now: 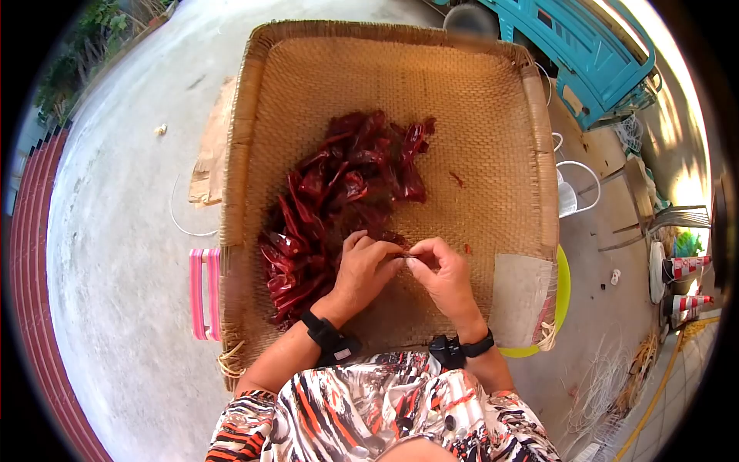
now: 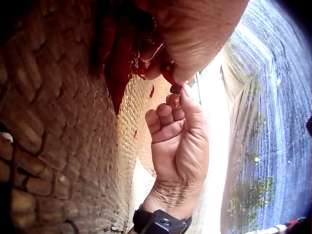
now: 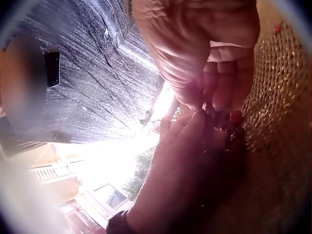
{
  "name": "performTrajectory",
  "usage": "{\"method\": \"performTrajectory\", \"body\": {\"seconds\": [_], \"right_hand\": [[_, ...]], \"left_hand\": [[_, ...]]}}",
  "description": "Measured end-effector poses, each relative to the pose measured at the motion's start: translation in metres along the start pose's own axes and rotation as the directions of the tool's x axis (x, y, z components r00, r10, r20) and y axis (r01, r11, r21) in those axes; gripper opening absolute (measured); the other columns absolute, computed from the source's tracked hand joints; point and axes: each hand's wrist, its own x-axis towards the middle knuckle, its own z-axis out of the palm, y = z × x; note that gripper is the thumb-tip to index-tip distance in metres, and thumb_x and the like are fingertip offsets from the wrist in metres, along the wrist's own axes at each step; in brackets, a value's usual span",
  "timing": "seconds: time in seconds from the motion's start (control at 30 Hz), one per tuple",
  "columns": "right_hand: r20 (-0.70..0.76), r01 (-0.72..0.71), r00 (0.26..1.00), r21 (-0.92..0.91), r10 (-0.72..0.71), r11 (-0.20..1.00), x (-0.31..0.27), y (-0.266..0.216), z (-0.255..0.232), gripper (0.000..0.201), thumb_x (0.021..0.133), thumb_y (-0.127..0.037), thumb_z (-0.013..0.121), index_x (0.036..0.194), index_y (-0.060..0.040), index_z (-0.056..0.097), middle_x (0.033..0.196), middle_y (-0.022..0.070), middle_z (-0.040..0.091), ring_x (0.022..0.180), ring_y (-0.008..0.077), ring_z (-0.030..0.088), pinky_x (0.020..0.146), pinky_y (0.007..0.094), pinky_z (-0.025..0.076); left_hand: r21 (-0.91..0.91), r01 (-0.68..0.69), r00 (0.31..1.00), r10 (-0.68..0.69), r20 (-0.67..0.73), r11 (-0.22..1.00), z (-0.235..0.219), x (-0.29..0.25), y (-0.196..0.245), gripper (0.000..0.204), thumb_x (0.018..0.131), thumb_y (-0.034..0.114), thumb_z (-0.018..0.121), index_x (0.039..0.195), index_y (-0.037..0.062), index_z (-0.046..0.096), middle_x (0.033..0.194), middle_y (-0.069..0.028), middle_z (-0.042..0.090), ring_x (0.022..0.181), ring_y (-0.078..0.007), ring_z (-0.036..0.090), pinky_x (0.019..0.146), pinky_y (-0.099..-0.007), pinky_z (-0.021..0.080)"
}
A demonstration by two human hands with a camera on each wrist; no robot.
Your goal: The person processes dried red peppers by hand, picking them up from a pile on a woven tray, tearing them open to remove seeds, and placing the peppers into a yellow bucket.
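Over the near half of a large woven basket tray (image 1: 500,154), both hands meet fingertip to fingertip. My left hand (image 1: 363,269) holds a dried red chili (image 2: 117,78), whose dark, glossy body hangs beside the curled fingers in the left wrist view. The thumb and index finger of my right hand (image 1: 445,281) pinch at the chili's end, right against the left fingertips. Fingers hide most of that end. Just left of and beyond the hands lies a loose pile of shiny dark red dried chilies (image 1: 308,192).
A few red scraps (image 1: 457,179) and pale seeds lie on the weave. Cardboard (image 1: 523,296) covers the tray's near right corner. Beside the tray stand a pink striped stool (image 1: 205,292) and a yellow-green basin (image 1: 564,300). A turquoise cart (image 1: 585,54) is at the far right.
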Motion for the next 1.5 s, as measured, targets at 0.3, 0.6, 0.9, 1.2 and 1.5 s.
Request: {"method": "performTrajectory", "body": {"seconds": [0.3,0.6,0.9,1.2,1.5], "right_hand": [[-0.739,-0.132,0.595,-0.477,-0.315,0.869,-0.025,-0.011,-0.127,0.013,0.092,-0.009,0.063,0.104,-0.0029,0.061,0.089,0.0024,0.062,0.082,0.0097,0.057,0.075,0.0253,0.047],[-0.708,-0.325,0.697,-0.452,-0.113,0.831,-0.029,0.023,-0.147,0.046,0.086,-0.011,0.066,0.129,-0.0053,0.052,0.125,0.0164,0.054,0.109,0.0271,0.058,0.093,0.0396,0.047],[-0.177,0.071,0.948,-0.689,-0.262,0.722,0.084,-0.005,-0.012,0.051,0.084,-0.024,0.072,0.128,-0.0066,0.051,0.117,0.0163,0.060,0.107,0.0321,0.057,0.090,0.0415,0.049],[-0.036,0.203,0.934,-0.765,-0.356,0.612,0.105,0.012,0.034,0.029,0.074,-0.009,0.068,0.101,-0.0084,0.057,0.103,0.0133,0.063,0.095,0.0336,0.060,0.082,0.0421,0.048],[0.082,0.214,0.976,-0.496,-0.199,0.841,0.034,-0.008,0.014,0.027,0.078,-0.005,0.069,0.103,-0.0049,0.060,0.096,0.0132,0.064,0.087,0.0306,0.064,0.076,0.0379,0.051]], "left_hand": [[0.153,-0.016,0.992,-0.004,0.129,0.988,-0.001,0.002,0.008,0.031,0.080,0.013,0.072,0.109,0.0109,0.064,0.125,-0.0066,0.055,0.110,-0.0272,0.052,0.104,-0.0444,0.032],[0.213,-0.055,0.987,0.021,0.160,0.976,0.002,-0.001,0.004,0.020,0.081,0.015,0.071,0.099,0.0106,0.067,0.119,-0.0048,0.057,0.106,-0.0260,0.051,0.104,-0.0451,0.033],[0.172,-0.029,0.996,0.014,0.089,0.985,0.003,0.002,0.000,0.016,0.080,0.017,0.072,0.082,0.0092,0.059,0.090,-0.0062,0.059,0.090,-0.0285,0.053,0.093,-0.0418,0.039],[0.065,0.029,0.992,-0.021,-0.122,0.997,0.010,0.001,-0.005,0.019,0.081,0.006,0.069,0.096,0.0059,0.057,0.091,-0.0095,0.057,0.090,-0.0288,0.057,0.085,-0.0398,0.045],[-0.539,0.277,0.849,-0.465,-0.250,0.796,0.010,0.001,0.006,0.019,0.095,0.010,0.063,0.110,0.0026,0.054,0.093,-0.0029,0.056,0.077,-0.0086,0.054,0.068,-0.0236,0.048]]}}
